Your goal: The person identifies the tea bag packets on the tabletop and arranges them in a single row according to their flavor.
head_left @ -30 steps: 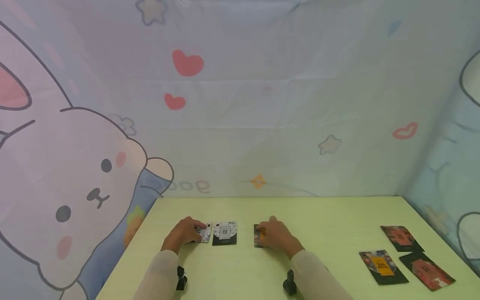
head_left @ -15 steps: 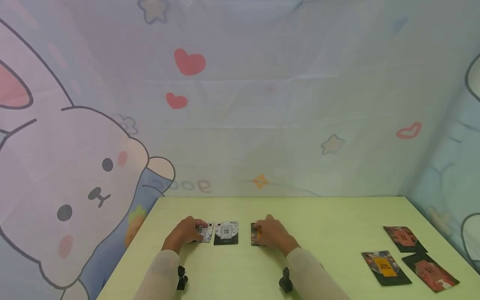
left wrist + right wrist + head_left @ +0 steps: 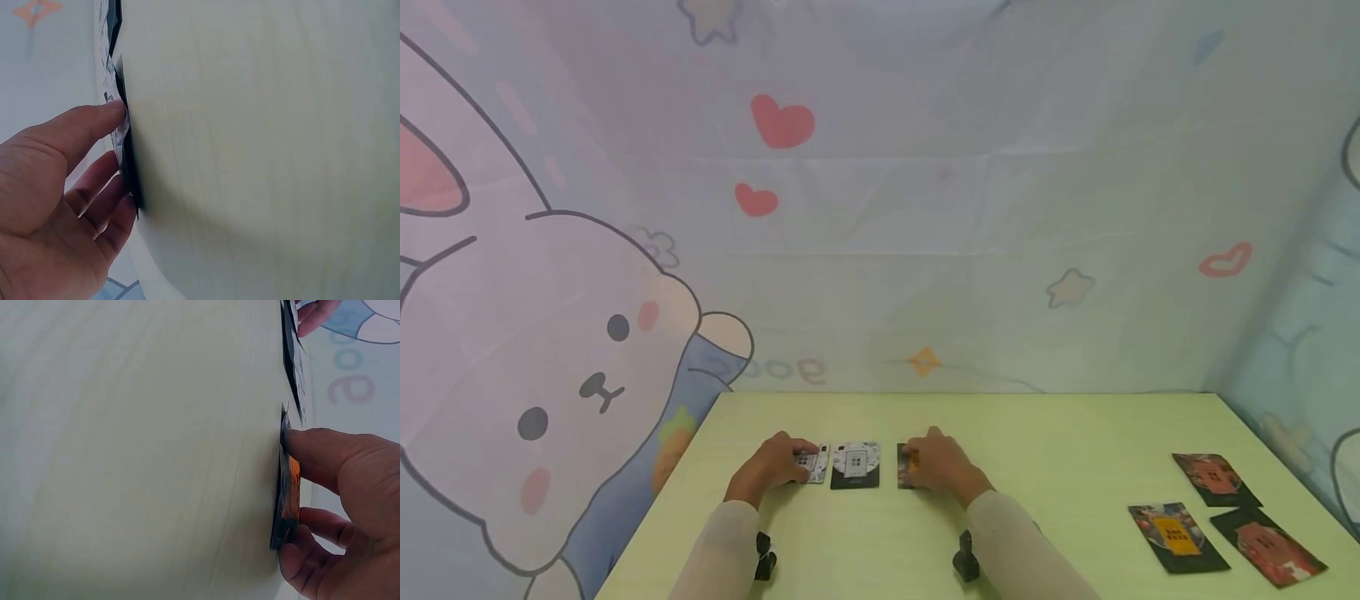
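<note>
My left hand point(image 3: 772, 465) holds a flat white packet point(image 3: 819, 463) at the left of the row, thumb on its face and fingers at its far end in the left wrist view. Beside it lies a white-and-black packet point(image 3: 855, 467), untouched. To the right of that, my right hand point(image 3: 942, 463) grips a dark packet with an orange label point(image 3: 291, 487). In the right wrist view its thumb lies at one end and its curled fingers at the other. The hand covers much of this packet in the head view. A narrow gap separates it from the middle packet.
At the table's right side lie another orange-labelled packet point(image 3: 1177, 536) and two red-labelled packets, one farther back point(image 3: 1216, 478), one nearer the right edge point(image 3: 1270, 546). A printed cloth point(image 3: 880, 317) hangs behind the pale table point(image 3: 880, 550).
My right hand has slid the orange-labelled packet left, narrowing its gap to the middle packet. My left hand keeps its place on the white packet. The head view has shifted slightly.
</note>
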`<state>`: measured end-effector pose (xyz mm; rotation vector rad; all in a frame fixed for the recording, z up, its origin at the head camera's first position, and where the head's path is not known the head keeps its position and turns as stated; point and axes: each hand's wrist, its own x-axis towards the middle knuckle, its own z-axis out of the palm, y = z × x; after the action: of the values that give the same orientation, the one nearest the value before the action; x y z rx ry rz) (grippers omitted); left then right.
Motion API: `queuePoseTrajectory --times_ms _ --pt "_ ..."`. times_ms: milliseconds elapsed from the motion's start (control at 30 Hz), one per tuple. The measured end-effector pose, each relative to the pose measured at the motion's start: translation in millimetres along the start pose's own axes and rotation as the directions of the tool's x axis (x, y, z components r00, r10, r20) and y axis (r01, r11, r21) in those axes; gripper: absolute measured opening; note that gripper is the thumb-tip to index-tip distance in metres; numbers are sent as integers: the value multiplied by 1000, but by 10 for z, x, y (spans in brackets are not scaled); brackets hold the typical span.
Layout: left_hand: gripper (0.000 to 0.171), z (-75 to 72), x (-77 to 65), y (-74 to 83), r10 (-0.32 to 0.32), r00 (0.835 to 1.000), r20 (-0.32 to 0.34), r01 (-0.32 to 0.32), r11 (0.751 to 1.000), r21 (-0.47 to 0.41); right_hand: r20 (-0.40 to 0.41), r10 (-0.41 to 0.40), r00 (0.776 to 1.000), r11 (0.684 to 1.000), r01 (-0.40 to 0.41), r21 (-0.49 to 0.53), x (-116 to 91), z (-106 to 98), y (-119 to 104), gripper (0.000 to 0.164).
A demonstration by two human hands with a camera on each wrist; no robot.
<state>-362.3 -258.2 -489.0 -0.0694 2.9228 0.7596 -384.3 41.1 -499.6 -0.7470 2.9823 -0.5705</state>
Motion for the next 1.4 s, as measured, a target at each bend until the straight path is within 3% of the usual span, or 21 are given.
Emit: queuePoseTrajectory --times_ms 733,1133,1400 --pt "44 -25 6 5 16 1000 10 -16 999 31 14 43 999 999 -43 29 66 88 -144 42" --pt "45 29 40 -49 19 1000 9 -19 1000 18 -20 7 1000 999 -8 -37 70 124 -125 44" --pt "45 -15 2 -8 15 1000 25 -16 999 44 -29 20 999 1000 -20 16 21 -87 -21 49"
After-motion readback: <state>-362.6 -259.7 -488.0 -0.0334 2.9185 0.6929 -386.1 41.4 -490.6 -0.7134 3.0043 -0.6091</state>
